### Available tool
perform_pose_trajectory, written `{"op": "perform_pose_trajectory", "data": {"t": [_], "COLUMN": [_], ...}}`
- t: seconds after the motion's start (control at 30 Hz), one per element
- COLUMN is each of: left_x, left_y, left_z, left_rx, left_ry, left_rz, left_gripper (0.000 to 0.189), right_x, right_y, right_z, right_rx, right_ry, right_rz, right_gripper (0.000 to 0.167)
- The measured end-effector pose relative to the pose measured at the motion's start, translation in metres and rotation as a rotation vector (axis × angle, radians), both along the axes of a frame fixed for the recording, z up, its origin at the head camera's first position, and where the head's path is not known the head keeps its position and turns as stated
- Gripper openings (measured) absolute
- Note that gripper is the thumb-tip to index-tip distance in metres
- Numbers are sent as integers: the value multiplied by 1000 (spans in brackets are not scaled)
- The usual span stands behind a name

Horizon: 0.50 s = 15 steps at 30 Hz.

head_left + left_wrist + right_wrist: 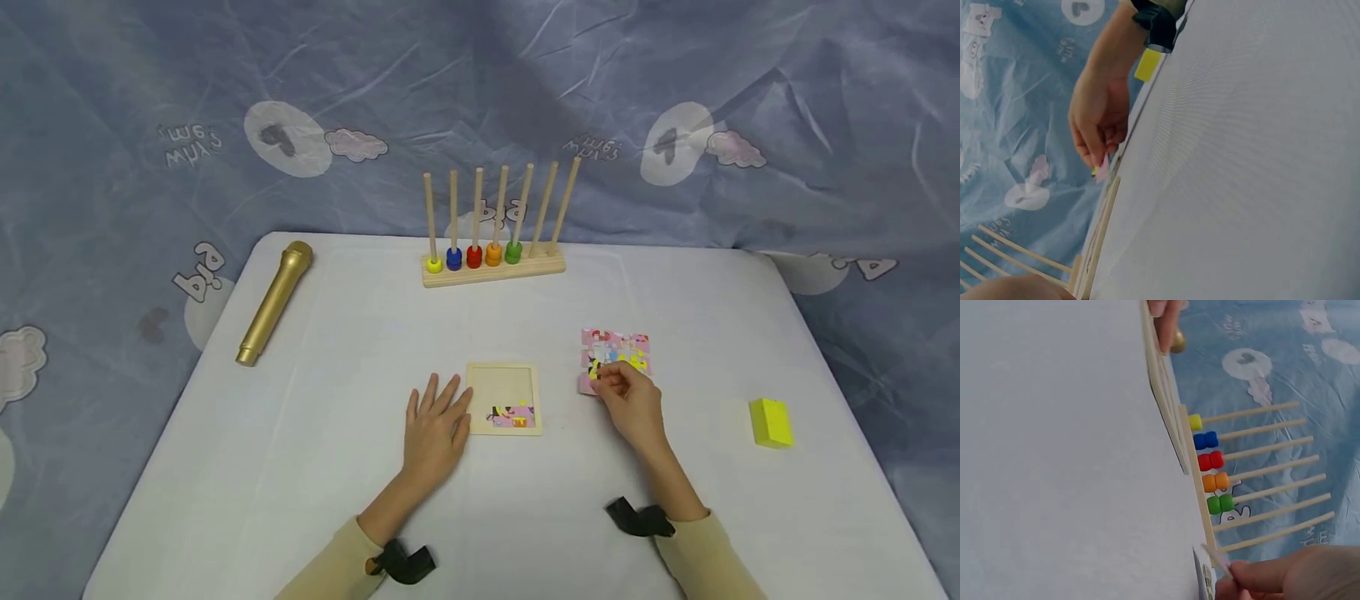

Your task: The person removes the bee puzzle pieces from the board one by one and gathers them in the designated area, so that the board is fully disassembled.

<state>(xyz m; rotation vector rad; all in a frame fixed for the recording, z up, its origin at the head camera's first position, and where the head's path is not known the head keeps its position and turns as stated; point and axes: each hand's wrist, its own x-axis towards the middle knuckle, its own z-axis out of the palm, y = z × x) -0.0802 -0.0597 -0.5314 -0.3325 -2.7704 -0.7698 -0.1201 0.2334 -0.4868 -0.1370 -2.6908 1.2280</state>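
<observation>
My left hand [437,433] lies with its fingers spread at the left rim of a square wooden puzzle tray [503,383]. A few joined pink puzzle pieces [514,416] sit in the tray's lower right corner. To the right, my right hand [632,407] pinches a thin puzzle piece [1217,559] between thumb and fingertips. Its pink and yellow face [1103,170] shows in the left wrist view. Beneath that hand is a patch of pink printed puzzle pieces [615,340], partly covered by the fingers.
At the back stands a wooden peg rack [495,275] with seven upright rods and several coloured beads. A gold microphone [275,304] lies at the left. On the right is a yellow block [771,423]. A white cloth [337,333] covers the table.
</observation>
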Motion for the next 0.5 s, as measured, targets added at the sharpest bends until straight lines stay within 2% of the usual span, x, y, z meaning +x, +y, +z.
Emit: {"op": "perform_pose_trajectory", "data": {"t": [0.17, 0.33, 0.5], "left_x": [1, 1, 0], "left_y": [1, 1, 0], "left_z": [-1, 0, 0], "left_rx": [5, 7, 8], "left_ry": [-7, -4, 5], "left_rz": [0, 3, 1], "left_gripper": [37, 38, 37], "right_x": [-4, -6, -8], "right_y": [5, 6, 5], "right_z": [-9, -15, -18], "right_rx": [67, 96, 115], "right_ry": [33, 74, 75], "right_rz": [-47, -39, -31], "right_gripper": [10, 10, 11]}}
